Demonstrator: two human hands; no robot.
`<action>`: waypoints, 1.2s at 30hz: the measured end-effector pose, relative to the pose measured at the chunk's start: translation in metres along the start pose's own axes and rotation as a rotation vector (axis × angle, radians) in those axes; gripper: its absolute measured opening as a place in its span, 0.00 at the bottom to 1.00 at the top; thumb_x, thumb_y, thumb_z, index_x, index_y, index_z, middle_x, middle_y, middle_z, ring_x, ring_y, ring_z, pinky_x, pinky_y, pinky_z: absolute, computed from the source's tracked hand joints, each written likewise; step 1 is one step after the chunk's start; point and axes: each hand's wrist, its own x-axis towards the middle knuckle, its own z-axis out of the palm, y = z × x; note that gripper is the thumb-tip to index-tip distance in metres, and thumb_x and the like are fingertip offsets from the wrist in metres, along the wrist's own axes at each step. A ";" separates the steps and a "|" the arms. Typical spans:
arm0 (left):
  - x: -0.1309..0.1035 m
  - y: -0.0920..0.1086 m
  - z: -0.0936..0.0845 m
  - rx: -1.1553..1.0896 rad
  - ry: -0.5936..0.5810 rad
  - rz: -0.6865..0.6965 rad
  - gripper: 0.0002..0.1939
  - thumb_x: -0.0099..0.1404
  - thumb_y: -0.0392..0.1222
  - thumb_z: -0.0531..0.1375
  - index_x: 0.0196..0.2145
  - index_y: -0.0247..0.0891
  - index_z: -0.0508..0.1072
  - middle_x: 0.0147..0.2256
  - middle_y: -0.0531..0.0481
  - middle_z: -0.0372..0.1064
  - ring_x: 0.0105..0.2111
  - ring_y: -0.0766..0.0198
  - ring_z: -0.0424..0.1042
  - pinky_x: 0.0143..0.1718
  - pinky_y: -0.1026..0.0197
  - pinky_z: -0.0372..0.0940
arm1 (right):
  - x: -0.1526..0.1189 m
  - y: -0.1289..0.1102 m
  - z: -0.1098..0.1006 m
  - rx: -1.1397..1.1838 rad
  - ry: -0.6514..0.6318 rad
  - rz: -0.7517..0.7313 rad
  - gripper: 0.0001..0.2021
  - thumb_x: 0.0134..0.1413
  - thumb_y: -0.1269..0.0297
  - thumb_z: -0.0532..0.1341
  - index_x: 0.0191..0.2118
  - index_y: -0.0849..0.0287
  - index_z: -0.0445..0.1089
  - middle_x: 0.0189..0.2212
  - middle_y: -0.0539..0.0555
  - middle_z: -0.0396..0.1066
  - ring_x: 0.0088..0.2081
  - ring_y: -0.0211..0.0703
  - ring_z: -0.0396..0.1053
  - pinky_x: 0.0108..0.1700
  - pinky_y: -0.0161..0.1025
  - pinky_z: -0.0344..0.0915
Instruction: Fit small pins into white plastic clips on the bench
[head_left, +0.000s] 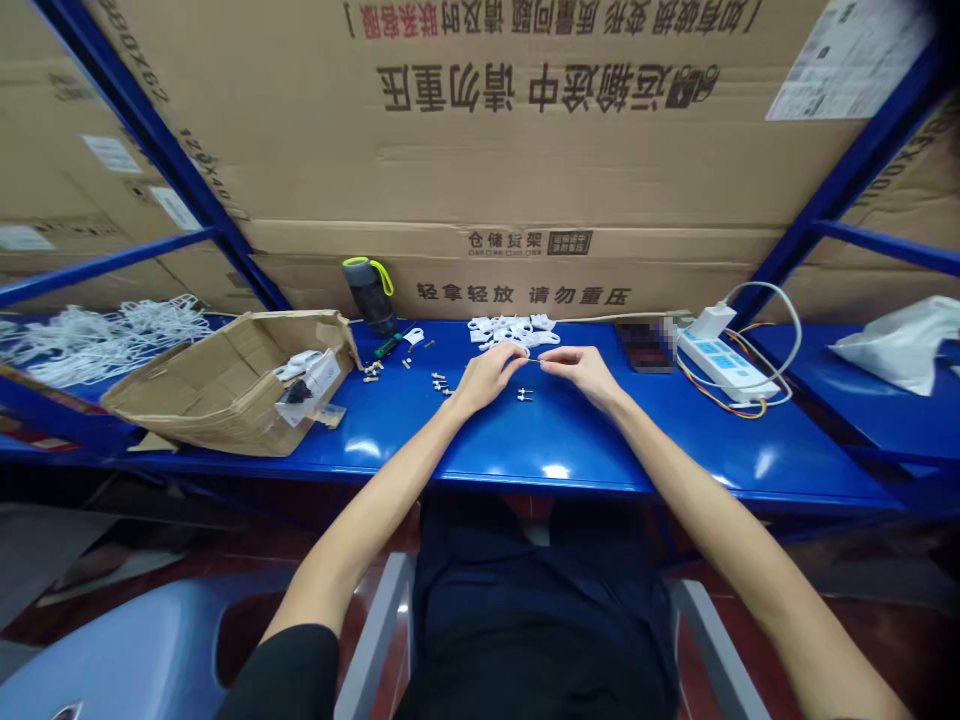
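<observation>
My left hand [489, 378] and my right hand [586, 372] meet over the blue table, both closed in a pinch. A thin, dark screw-like piece [534, 361] spans the small gap between them. My right fingertips grip its right end. What my left fingers hold is mostly hidden by the fingers. Just behind them lies a pile of white plastic pieces [504, 330]. Two small screws with white sleeves [525, 396] lie between my forearms, and several similar screws [439, 381] lie left of my left hand.
An open cardboard box [217, 430] stands at left, near a dark bottle [372, 300] and a green-handled screwdriver [388, 346]. Small brass-coloured parts [372, 372] lie by the box. A dark phone-like object [643, 350] and a white power strip [724, 365] with cables are at right.
</observation>
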 end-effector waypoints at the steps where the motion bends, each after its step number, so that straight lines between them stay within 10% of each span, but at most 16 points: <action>1: 0.000 0.000 0.000 0.001 0.006 0.006 0.13 0.81 0.48 0.54 0.49 0.42 0.76 0.51 0.50 0.78 0.50 0.60 0.76 0.52 0.61 0.68 | 0.000 0.000 0.000 0.000 0.005 -0.003 0.19 0.45 0.50 0.76 0.40 0.57 0.85 0.42 0.56 0.84 0.48 0.57 0.80 0.56 0.51 0.73; 16: -0.001 -0.001 0.001 0.008 0.029 0.052 0.11 0.80 0.46 0.55 0.48 0.42 0.76 0.49 0.50 0.77 0.48 0.62 0.76 0.50 0.62 0.68 | 0.001 0.004 0.001 0.120 -0.055 0.013 0.22 0.41 0.49 0.79 0.39 0.59 0.81 0.32 0.55 0.83 0.32 0.46 0.77 0.41 0.44 0.75; 36: -0.001 0.002 0.001 0.065 0.032 0.055 0.13 0.81 0.48 0.54 0.48 0.42 0.76 0.48 0.50 0.78 0.48 0.61 0.77 0.47 0.62 0.69 | 0.000 0.005 0.005 0.075 -0.110 -0.018 0.22 0.46 0.46 0.77 0.42 0.58 0.84 0.35 0.57 0.83 0.40 0.53 0.79 0.44 0.48 0.77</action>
